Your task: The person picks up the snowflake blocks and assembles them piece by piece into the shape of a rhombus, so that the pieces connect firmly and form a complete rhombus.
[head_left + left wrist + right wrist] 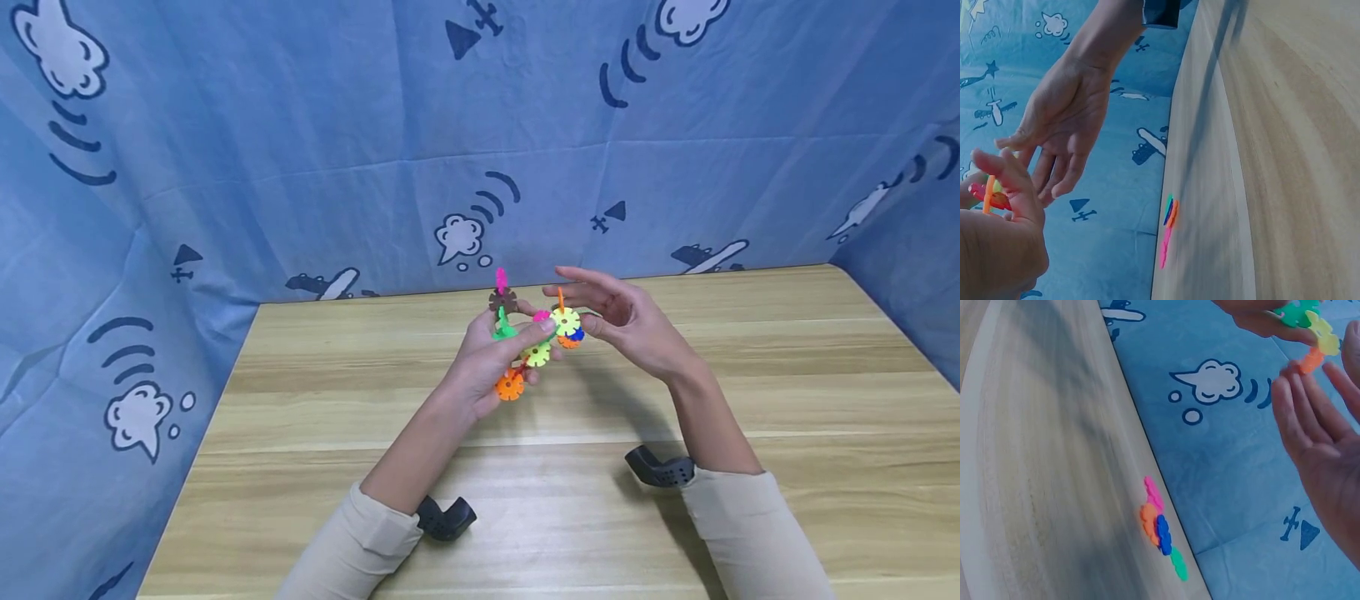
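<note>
My left hand [491,358] grips a joined cluster of notched plastic discs, its thumb laid over the front. Out of that grip stick a brown disc [502,301] with a pink one [501,280] above it, a green disc [504,327], a yellow-green disc [537,354] and a lower orange disc [510,385]. By the thumb tip, another yellow disc [566,322] carries an upright orange disc [560,298]. My right hand [626,321] is beside this end, fingers spread and loosely bent, fingertips close to the orange disc [1312,360] in the right wrist view.
Loose discs lie by the table's back edge: pink [1154,495], orange [1149,524], blue [1164,535] and green [1179,564]. The wooden table [337,417] meets a blue patterned curtain [315,167]. A black device [660,467] sits at each wrist.
</note>
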A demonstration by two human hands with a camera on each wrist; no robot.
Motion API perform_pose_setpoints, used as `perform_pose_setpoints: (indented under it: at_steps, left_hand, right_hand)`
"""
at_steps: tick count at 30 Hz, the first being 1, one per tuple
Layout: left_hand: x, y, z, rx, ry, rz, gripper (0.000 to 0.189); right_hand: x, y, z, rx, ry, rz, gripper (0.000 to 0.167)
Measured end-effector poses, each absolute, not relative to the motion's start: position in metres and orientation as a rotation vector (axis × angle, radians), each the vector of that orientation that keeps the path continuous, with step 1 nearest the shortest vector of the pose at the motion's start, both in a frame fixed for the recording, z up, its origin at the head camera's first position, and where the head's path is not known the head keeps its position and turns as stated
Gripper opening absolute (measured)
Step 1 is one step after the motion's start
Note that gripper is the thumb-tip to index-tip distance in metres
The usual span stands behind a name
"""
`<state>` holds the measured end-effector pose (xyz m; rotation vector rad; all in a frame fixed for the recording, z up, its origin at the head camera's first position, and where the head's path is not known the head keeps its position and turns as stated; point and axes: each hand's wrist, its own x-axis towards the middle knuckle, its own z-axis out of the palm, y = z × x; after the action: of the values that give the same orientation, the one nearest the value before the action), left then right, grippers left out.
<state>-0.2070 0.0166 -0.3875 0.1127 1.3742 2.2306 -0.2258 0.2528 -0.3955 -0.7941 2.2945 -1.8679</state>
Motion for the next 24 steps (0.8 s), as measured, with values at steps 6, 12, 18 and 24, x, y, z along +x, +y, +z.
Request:
perform_pose_setpoints:
  at_steps: [6,12,18,24]
  left_hand:
    - [-0.2066,0.0167,-0.3877,0.123,1.454,2.134,0.024]
    - [-0.2054,0.0166,-0.3875,0.163,1.375,2.038,0.028]
    - [-0.2067,0.0153,-0.3879,0.192,1.289,1.974,0.038]
    - [-0.2077,0.0152,-0.3871,0.174,1.295,1.968,0.039]
  right_hand:
    - [-0.2255,0.2553,-0.392,-0.76,2.404,-1.857,0.05]
    - [-0.2257,0.2551,-0.3886,-0.719,2.444,-1.838,0.041]
    - [-0.2263,0.2542,-0.39,-0.673,2.463,-1.827,0.036]
    - [-0.2296,0.2572,-0.3971,-0.503,2.534,-1.619,0.039]
